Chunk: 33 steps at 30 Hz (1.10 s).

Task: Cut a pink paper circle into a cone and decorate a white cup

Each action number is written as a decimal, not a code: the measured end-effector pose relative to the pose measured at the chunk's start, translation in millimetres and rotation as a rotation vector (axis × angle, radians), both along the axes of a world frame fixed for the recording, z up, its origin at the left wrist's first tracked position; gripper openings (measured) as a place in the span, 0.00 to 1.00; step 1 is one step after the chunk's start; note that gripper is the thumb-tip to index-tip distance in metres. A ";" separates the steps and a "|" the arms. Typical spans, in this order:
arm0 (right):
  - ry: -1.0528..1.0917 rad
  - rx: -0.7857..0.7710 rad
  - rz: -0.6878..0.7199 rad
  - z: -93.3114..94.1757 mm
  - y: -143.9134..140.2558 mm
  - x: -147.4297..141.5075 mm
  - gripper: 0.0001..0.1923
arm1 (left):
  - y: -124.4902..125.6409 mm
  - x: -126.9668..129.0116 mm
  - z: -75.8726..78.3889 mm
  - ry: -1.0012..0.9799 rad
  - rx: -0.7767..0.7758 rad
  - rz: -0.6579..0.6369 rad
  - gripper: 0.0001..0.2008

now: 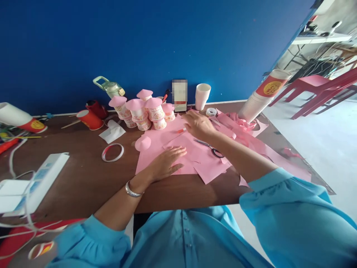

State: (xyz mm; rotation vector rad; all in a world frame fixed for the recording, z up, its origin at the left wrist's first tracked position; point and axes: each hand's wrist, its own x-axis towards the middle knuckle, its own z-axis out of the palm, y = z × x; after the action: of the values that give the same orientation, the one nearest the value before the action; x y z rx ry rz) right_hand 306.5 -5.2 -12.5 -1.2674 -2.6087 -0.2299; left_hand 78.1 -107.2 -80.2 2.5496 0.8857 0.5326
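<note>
My left hand [167, 162] lay flat, fingers spread, holding nothing, pinning the pink paper [167, 143] to the bench [83, 178]. My right hand [198, 124] reached over it; its grip was indiscernible. The sheet was judged light, floppy, tearable; grasp at an edge.

Bare table [83, 178] lies open near-left; capped cups [145, 109] crowd the far middle, scissors [209, 146] lie right.

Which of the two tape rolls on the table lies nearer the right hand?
The small white roll by the wall, just beyond the right hand. The other, the wide thin ring, lies on bare wood, far left of the pink paper.
</note>
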 end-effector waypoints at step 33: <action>1.276 -0.480 0.124 -35.6 -68.9 10.4 0.15 | 10.1 57.6 31.6 -0.784 -0.364 0.431 0.23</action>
State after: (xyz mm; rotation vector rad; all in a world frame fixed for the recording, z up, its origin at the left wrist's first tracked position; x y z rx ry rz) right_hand 316.8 -74.1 -48.1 -0.8531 -1.5897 0.9536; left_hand 135.7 -97.1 -48.5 1.5960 1.0782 1.2487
